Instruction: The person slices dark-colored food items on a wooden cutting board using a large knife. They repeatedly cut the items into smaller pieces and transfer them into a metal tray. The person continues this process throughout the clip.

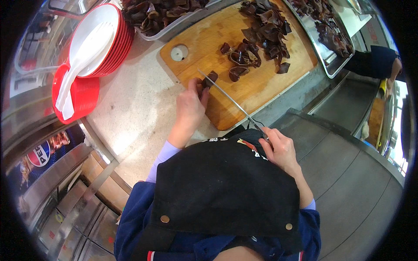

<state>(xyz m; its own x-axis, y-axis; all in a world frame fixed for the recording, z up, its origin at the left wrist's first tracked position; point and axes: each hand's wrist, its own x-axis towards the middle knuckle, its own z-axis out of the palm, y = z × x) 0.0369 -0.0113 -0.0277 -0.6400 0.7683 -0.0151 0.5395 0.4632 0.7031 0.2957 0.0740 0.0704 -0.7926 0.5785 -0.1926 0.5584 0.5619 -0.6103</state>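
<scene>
On a wooden cutting board (pixel 196 42) lie dark brown pieces of wood ear fungus (pixel 244 55), with a bigger heap of cut pieces (pixel 269 31) towards its far right. My left hand (pixel 192 104) pinches a dark fungus piece (pixel 210 78) between thumb and fingers at the board's near left part. A thin-bladed knife (pixel 233 101) reaches across the board's near edge, its tip beside that piece. Its handle is in my right hand (pixel 277 146), closed around it just off the near edge of the board.
Fungus fills a plastic tub (pixel 156 36) behind the board and a metal tray (pixel 329 70) to its right. Stacked red-and-white bowls (pixel 125 42) and a red container (pixel 88 94) with white spoons stand left. Another person's sleeved arm (pixel 372 63) shows at right.
</scene>
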